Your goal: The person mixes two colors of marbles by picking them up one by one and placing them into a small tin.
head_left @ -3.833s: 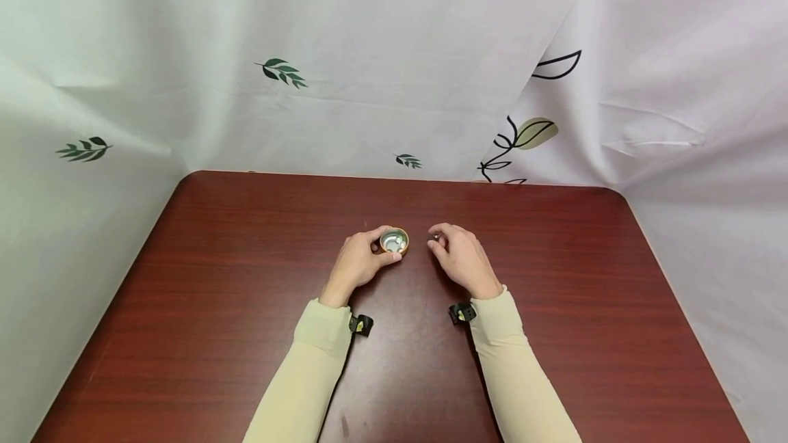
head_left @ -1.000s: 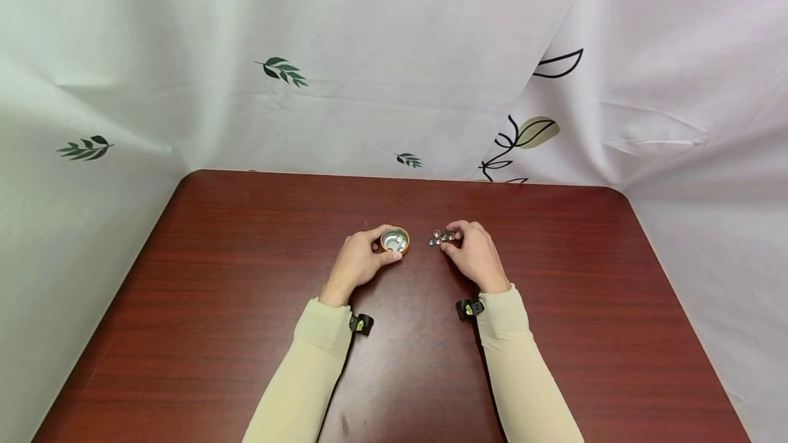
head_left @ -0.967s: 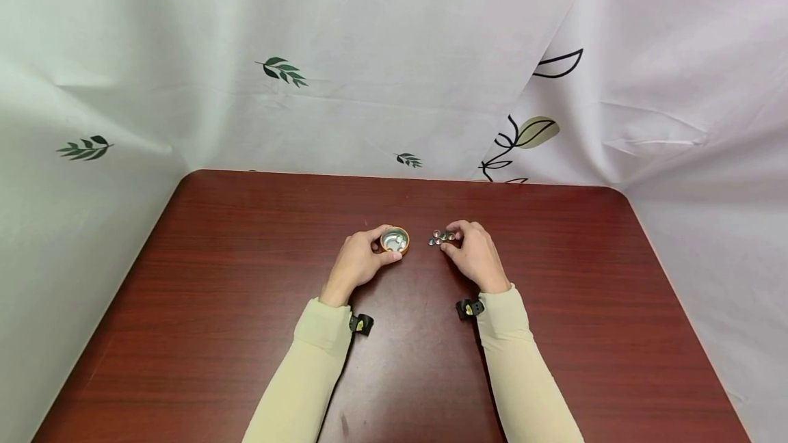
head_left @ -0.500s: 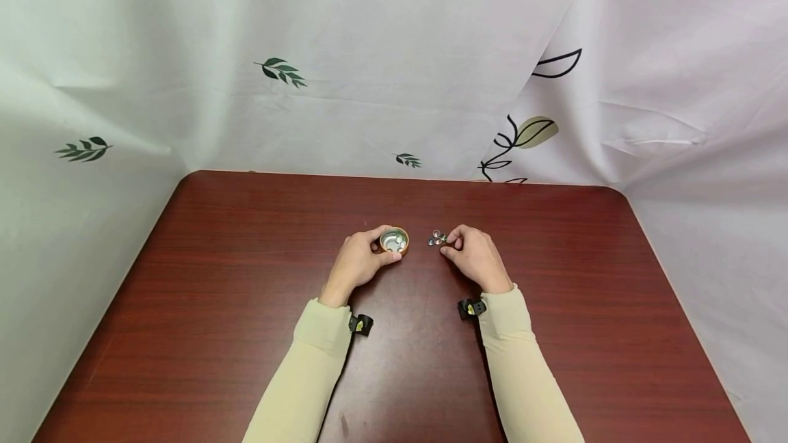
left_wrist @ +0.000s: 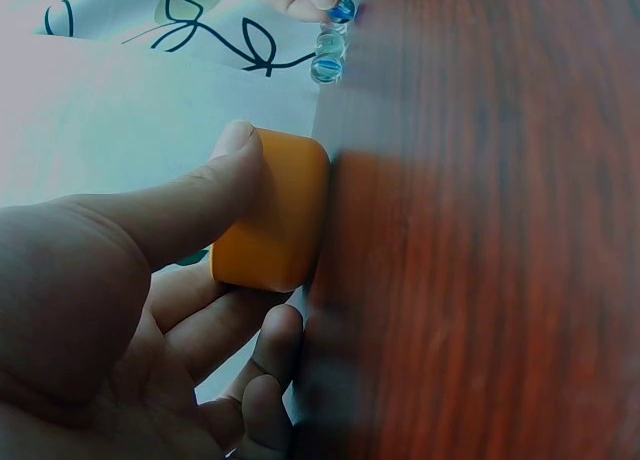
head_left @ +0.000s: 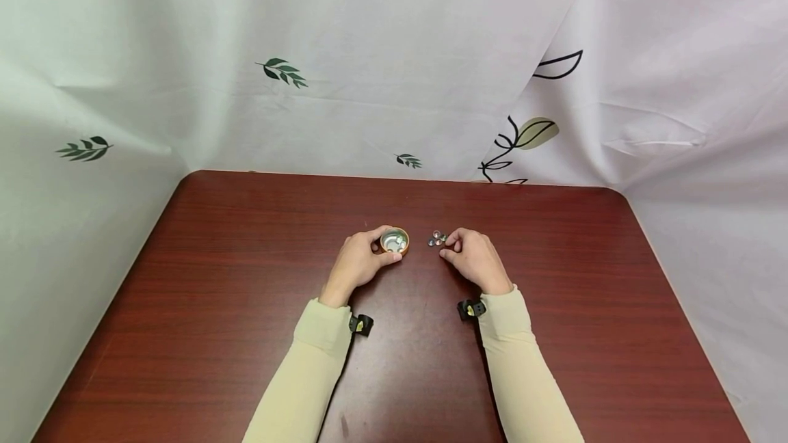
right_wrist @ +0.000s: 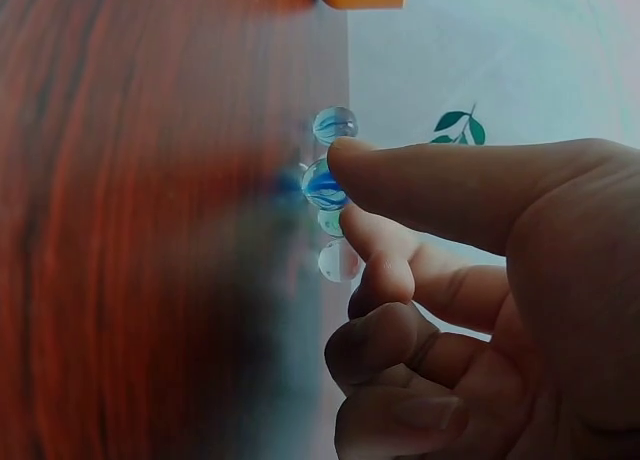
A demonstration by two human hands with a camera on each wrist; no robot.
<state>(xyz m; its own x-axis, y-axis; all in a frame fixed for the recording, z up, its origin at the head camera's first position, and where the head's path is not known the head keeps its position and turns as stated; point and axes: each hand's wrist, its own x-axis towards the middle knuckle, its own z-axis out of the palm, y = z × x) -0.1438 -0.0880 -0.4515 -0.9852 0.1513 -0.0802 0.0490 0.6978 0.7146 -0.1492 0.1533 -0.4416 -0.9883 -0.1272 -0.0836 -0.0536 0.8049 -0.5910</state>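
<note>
My left hand (head_left: 358, 262) holds a small round orange tin (head_left: 386, 249), thumb and fingers on its outer wall. The tin stands upright on the table, its open top showing a shiny metal inside with bright spots. In the left wrist view the thumb lies along the smooth orange wall (left_wrist: 285, 205). To the right of the tin sits a tight cluster of several clear glass marbles (head_left: 438, 240). My right hand (head_left: 473, 256) is beside them, index finger and thumb slightly apart. In the right wrist view its thumb tip is right at a blue-streaked marble (right_wrist: 323, 186).
The reddish-brown wooden table (head_left: 246, 333) has rounded far corners. White cloth (head_left: 369, 53) printed with leaves hangs behind it and at both sides. A black strap device (head_left: 362, 324) sits at the left wrist, another strap device (head_left: 470, 310) at the right.
My right hand has moved right from over the marbles, leaving the cluster in view. Its fingers have drawn closer together and slightly nearer to me. The left hand and tin have stayed put.
</note>
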